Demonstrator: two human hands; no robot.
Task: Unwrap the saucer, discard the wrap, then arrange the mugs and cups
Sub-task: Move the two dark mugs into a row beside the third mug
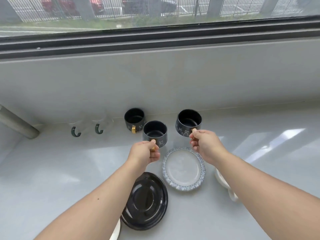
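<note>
Pale tabletop (52, 170) under window. No wrap in sight; black saucer (147, 200) bare, so unwrapping looks done. Left fingers (152, 149) clamped on gold handle of near mug (155, 132); right fingers (194, 135) clamped on handle of raised mug (188, 122). Third mug (134, 119) parked at wall. Arranging underway, two mugs unplaced.

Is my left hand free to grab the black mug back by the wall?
Probably not yet: the left hand already holds a black mug by its gold handle, directly in front of the back mug.
</note>
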